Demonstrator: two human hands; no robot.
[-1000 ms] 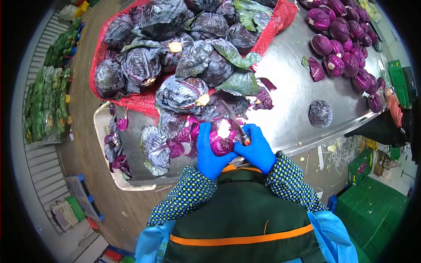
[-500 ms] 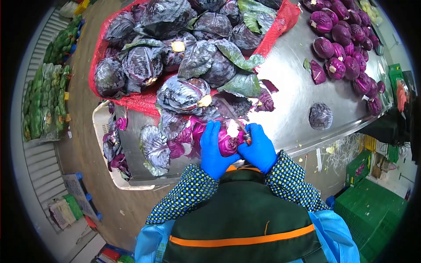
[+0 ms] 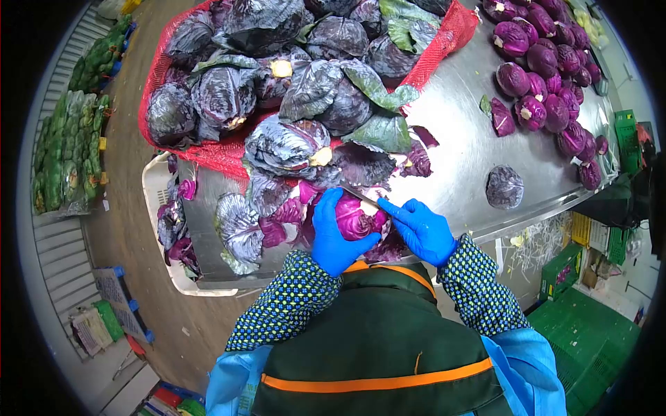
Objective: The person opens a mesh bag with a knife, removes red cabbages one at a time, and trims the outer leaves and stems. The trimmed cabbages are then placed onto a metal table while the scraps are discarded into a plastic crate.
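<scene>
My left hand [image 3: 336,239], in a blue glove, is wrapped round the left side of a bright purple cabbage [image 3: 355,220] near the table's front edge. My right hand [image 3: 422,230], gloved too, grips a knife [image 3: 361,196] whose blade lies across the pale stem end of that cabbage. The knife's handle is hidden in my fingers. Loose leaves [image 3: 239,232] lie left of the cabbage. Just behind it, a dark cabbage with outer leaves [image 3: 284,147] rests against a red net [image 3: 225,158] full of similar heads.
Many peeled purple cabbages [image 3: 542,59] are spread over the right of the metal table [image 3: 465,149]. One dull head [image 3: 505,186] sits apart from them. A white crate [image 3: 156,201] holding leaf scraps stands at the left. Green crates [image 3: 590,333] are at the lower right.
My right hand has moved right and slightly down, and the knife blade now lies flatter, pointing left across the cabbage's top. My left hand has shifted slightly left on the cabbage.
</scene>
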